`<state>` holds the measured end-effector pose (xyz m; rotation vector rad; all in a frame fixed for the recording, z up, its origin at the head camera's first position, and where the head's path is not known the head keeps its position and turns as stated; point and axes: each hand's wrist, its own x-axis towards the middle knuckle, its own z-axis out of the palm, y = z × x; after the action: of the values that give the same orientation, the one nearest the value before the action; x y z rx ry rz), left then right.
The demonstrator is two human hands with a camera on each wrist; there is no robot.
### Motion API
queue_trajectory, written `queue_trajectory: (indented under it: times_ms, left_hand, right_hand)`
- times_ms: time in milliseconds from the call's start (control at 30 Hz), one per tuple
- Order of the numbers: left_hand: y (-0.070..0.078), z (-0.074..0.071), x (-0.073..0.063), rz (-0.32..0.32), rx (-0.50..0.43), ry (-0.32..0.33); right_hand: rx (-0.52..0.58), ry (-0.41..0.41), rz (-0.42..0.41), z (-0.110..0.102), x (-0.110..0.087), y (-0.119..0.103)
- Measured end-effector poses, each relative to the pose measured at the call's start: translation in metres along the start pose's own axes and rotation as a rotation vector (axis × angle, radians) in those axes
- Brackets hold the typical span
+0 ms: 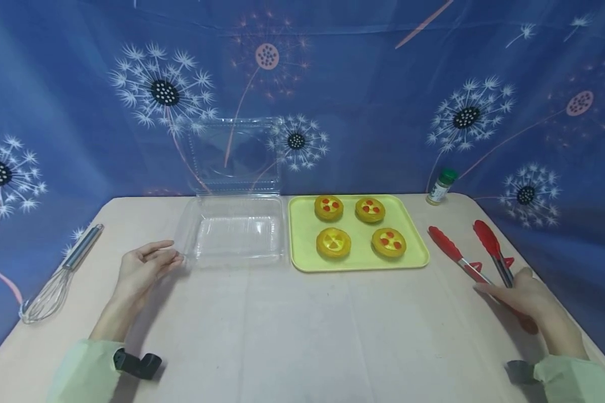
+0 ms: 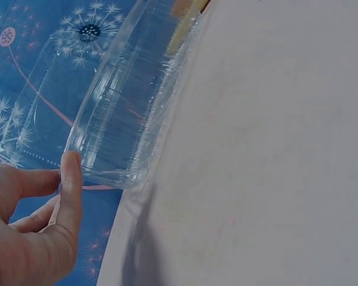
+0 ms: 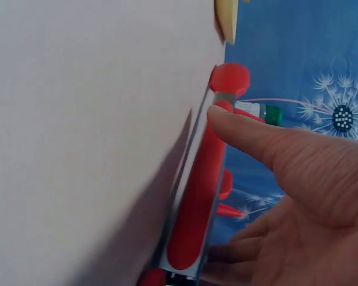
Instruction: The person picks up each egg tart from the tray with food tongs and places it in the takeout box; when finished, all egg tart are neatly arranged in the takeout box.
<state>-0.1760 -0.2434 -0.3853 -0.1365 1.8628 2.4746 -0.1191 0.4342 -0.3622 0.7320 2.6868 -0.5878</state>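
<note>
My left hand point(image 1: 143, 268) pinches the near left rim of a clear plastic clamshell container point(image 1: 239, 235) between thumb and fingers. Its lid point(image 1: 234, 157) stands raised at the back, and nothing lies inside. In the left wrist view, the fingertips point(image 2: 71, 161) meet at the container's corner. On the right, my right hand point(image 1: 529, 299) grips red-and-metal tongs point(image 1: 448, 243) by the arms, thumb on one side and fingers on the other. The tongs' two red tips are spread apart and point toward the back. In the right wrist view, the thumb lies along one red grip point(image 3: 197, 202).
A yellow tray point(image 1: 355, 263) right of the container bears several small tarts point(image 1: 334, 243). Behind the tongs leans a green-capped seasoning bottle point(image 1: 440, 188). A whisk point(image 1: 63, 274) lies at the table's left edge. Blue dandelion-print cloth point(image 1: 363, 112) hangs behind the table.
</note>
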Motion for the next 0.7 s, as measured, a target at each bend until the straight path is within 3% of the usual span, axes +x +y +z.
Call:
queue_trajectory:
  times_ms: [567, 700]
  left_hand:
    - [0.000, 0.002, -0.001, 0.002, 0.071, 0.024]
    - [0.000, 0.002, -0.001, 0.001, 0.082, 0.019]
  right_hand:
    - [0.027, -0.011, 0.011, 0.001, 0.012, -0.005]
    - [0.034, 0.018, 0.026, 0.001, 0.013, -0.003]
